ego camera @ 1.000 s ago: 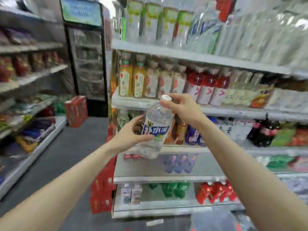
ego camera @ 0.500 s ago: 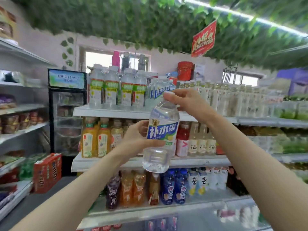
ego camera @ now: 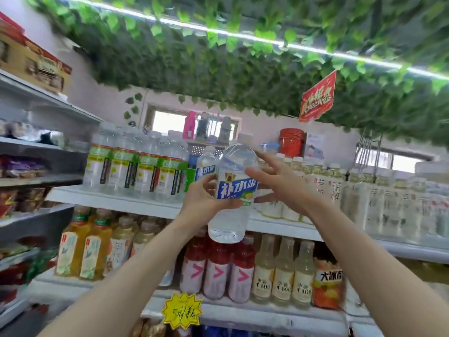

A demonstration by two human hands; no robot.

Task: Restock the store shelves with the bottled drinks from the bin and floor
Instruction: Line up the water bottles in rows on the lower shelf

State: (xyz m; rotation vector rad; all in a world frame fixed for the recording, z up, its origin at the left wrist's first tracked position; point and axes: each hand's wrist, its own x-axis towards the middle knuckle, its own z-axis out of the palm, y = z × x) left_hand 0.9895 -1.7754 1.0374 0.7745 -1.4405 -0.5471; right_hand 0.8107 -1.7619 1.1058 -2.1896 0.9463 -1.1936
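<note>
While the left hand [ego camera: 202, 199] grips the clear bottle [ego camera: 237, 190] round its blue label, the bottle hangs upright in front of the top shelf [ego camera: 109, 201], with its base below the shelf lip. Right hand [ego camera: 279, 186]: open, fingers spread, holding nothing, just right of the bottle's shoulder. Cannot tell whether the thumb touches the plastic. Cap lost in blur.

Just beyond the left hand's fingers stands a matching blue-label bottle [ego camera: 206, 165]. Left of that hand is a row of green-label bottles [ego camera: 136, 169]; past the right hand are pale tea bottles [ego camera: 325, 188].

Step in hand, by my reading: shelving this one bottle beside its match. The next move calls for a lift to clear the lip, then a push back into a slot next to the match. The slot itself is hidden behind the held bottle. The right hand is well placed to steady the neighbours.
</note>
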